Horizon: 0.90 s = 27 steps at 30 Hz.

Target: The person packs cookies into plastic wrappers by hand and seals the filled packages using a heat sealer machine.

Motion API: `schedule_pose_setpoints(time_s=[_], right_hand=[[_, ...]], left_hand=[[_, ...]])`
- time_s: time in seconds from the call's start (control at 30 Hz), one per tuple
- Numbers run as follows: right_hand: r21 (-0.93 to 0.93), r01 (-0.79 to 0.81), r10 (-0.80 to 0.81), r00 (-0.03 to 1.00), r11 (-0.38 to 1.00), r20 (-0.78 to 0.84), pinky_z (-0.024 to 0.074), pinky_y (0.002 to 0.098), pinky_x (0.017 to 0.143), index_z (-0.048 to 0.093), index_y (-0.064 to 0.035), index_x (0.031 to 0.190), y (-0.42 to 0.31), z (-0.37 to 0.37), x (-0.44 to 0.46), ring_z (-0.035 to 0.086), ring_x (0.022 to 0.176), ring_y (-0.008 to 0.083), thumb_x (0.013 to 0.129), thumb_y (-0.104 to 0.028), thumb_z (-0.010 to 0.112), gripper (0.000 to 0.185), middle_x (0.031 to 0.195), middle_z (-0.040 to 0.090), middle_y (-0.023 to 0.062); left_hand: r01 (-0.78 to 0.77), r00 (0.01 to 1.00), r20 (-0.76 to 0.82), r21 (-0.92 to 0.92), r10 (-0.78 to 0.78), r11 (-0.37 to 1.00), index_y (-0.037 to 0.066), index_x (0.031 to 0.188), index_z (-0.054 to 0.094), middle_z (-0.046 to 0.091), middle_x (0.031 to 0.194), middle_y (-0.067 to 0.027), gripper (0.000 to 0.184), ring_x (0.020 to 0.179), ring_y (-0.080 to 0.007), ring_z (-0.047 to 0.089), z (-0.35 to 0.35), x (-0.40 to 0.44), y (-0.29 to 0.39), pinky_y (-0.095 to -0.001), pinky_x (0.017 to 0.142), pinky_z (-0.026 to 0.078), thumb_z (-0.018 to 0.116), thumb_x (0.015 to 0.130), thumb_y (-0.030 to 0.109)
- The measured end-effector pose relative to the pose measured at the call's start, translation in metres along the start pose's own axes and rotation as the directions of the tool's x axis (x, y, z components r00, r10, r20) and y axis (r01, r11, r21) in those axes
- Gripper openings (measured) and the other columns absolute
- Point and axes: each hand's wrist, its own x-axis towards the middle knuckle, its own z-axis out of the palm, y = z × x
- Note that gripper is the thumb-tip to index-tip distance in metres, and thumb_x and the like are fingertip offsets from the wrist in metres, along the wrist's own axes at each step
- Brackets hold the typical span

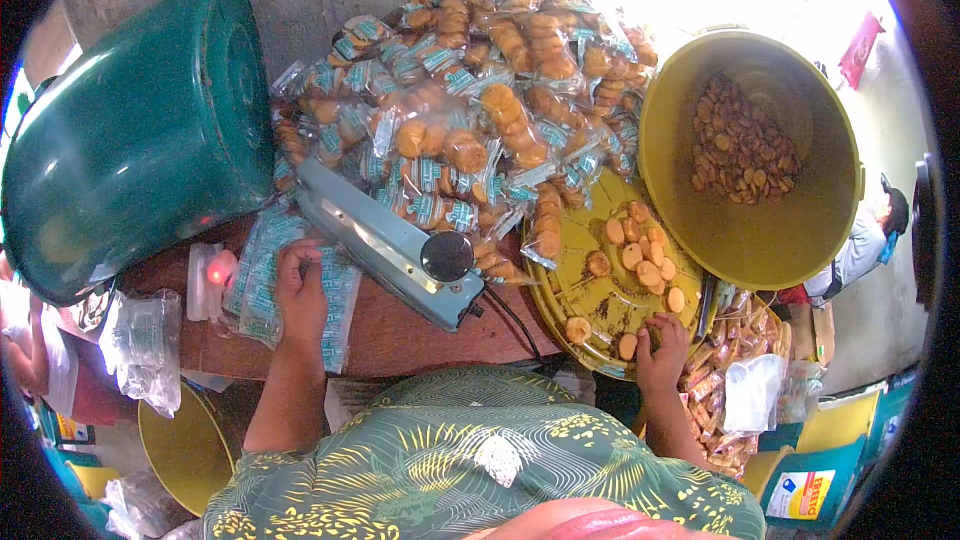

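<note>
My left hand (301, 290) rests on a stack of clear plastic bags (341, 305) with blue-green print, its fingers curled down and pinching at the upper bags. To its right stands a blue-grey bag sealer (385, 240) with a black round knob. My right hand (661, 352) is at the near right edge of a yellow lid (570, 285), thumb and fingers apart, nothing visible between them. Loose round biscuits (650, 265) lie on the lid, and one biscuit (627, 345) is just left of my right thumb.
A large heap of filled biscuit packets (470, 110) rises behind the sealer. A green tub (140, 130) lies tipped at left; a yellow tub (750, 240) holding biscuits tilts at right. Small brown packets (715, 400) fill a container at lower right. Other people (865, 245) are at both sides.
</note>
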Motion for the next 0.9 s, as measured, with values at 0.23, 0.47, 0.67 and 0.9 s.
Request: schedule_pose_setpoints(time_s=[0.23, 0.47, 0.67, 0.9], right_hand=[[-0.008, -0.002, 0.002, 1.0, 1.0, 0.013, 0.0404, 0.0436, 0.096, 0.064, -0.0046, 0.098, 0.002, 0.0, 0.0, 0.053, 0.108, 0.0358, 0.082, -0.013, 0.066, 0.018, 0.113, 0.06, 0.0156], [-0.023, 0.014, -0.014, 1.0, 1.0, 0.016, 0.0401, 0.0437, 0.096, 0.064, -0.004, 0.099, 0.003, -0.001, 0.0, 0.053, 0.109, 0.0358, 0.082, -0.013, 0.066, 0.019, 0.113, 0.06, 0.0156], [-0.017, 0.059, -0.06, 0.997, 0.998, -0.057, 0.0449, 0.0486, 0.09, 0.065, -0.0021, 0.094, -0.004, -0.002, 0.003, 0.058, 0.099, 0.0404, 0.079, -0.013, 0.063, 0.019, 0.103, 0.064, 0.02], [-0.017, 0.045, -0.046, 0.998, 0.999, -0.053, 0.0448, 0.0489, 0.091, 0.066, -0.0019, 0.096, -0.002, -0.001, 0.002, 0.058, 0.1, 0.0407, 0.08, -0.014, 0.064, 0.02, 0.104, 0.064, 0.02]], left_hand=[[-0.018, 1.0, 0.009, 0.023, 0.017, 1.0, 0.005, 0.089, 0.056, 0.059, 0.108, -0.0102, 0.01, 0.107, -0.0248, 0.055, -0.001, -0.001, 0.001, -0.0354, 0.099, 0.04, 0.056, 0.088, -0.004], [-0.018, 1.0, -0.002, 0.016, 0.018, 1.0, 0.006, 0.09, 0.056, 0.059, 0.108, -0.0105, 0.01, 0.108, -0.0254, 0.055, -0.001, -0.004, 0.001, -0.0358, 0.098, 0.041, 0.056, 0.087, -0.004], [-0.022, 1.0, -0.002, 0.013, 0.022, 1.0, 0.005, 0.089, 0.056, 0.06, 0.107, -0.0106, 0.01, 0.108, -0.0256, 0.056, 0.0, -0.004, 0.002, -0.0356, 0.098, 0.041, 0.057, 0.087, -0.004], [-0.009, 1.0, -0.008, 0.001, 0.009, 1.0, 0.005, 0.089, 0.057, 0.06, 0.107, -0.0107, 0.01, 0.107, -0.0257, 0.056, 0.0, -0.005, -0.005, -0.0356, 0.098, 0.041, 0.057, 0.086, -0.004]])
